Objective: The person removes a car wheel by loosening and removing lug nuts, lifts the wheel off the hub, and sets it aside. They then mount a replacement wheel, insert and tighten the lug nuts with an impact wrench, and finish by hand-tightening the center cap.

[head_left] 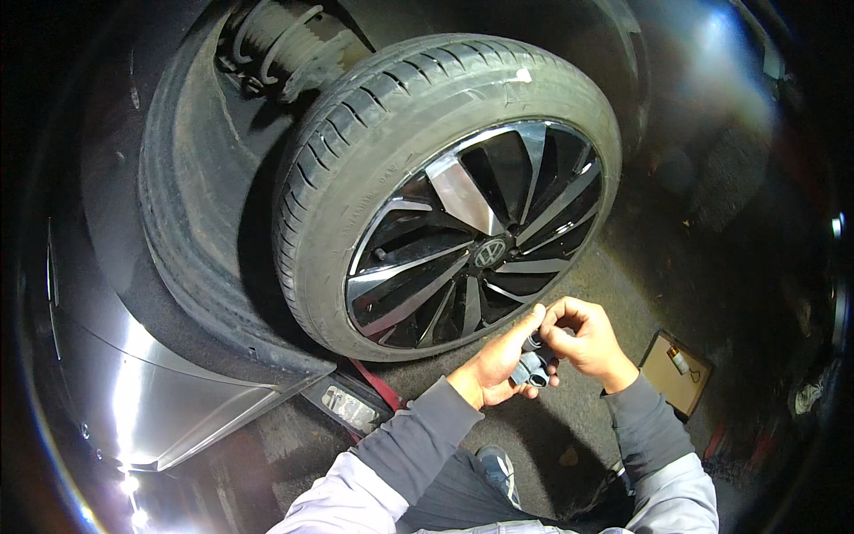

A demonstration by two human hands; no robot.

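Note:
In front of the wheel (461, 182), low and just below its tyre, my two hands are close together. My left hand (494, 367) is closed around a few small grey metal pieces (531, 370), one with a hollow round end like a socket. My right hand (583, 341) is pinched beside a small dark round piece (532, 342) at the left thumb; its fingertips hide what they grip. The wheel has a black and silver multi-spoke rim and leans in the wheel arch, its tread towards the left.
Left of the wheel are the arch liner (191, 187) and the glossy car body panel (151, 383). A coil spring (280, 49) shows above. On the right, a shallow tray (663, 378) lies on the ground. A red strap (381, 384) runs below the tyre. My shoe (498, 473) is below.

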